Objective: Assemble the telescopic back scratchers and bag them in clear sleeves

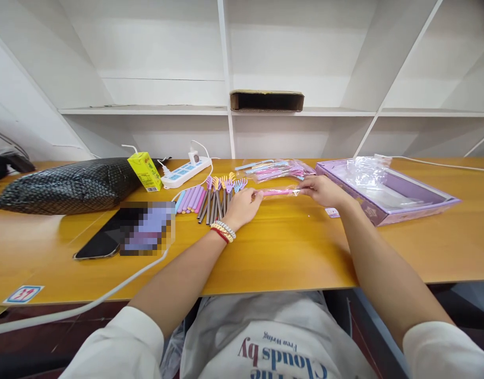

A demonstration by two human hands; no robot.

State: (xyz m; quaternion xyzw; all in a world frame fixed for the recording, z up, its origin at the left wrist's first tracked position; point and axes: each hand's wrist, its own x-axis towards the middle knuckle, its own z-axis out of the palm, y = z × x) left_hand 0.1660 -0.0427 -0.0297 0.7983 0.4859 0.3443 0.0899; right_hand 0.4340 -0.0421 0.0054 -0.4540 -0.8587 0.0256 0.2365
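Note:
A pink stick-like piece in a clear plastic wrapper [279, 192] stretches level between my two hands, just above the table. My left hand [244, 206] pinches its left end, and my right hand [319, 190] grips the wrapper's right end. Beside my left hand lie several dark metal tubes topped with small coloured claw-shaped heads [228, 184]. Left of those is a row of purple, blue and pink foam-like sleeves [191, 199]. Behind my hands rests a clear bag of pink and blue pieces [279, 169].
An open purple box [407, 213] with clear plastic inside stands at the right. To the left are a power strip [187, 172], a yellow drink carton [144, 171], a black wrapped parcel [68, 184] and a dark phone [103, 237]. A white cable [119, 287] crosses the table's front edge.

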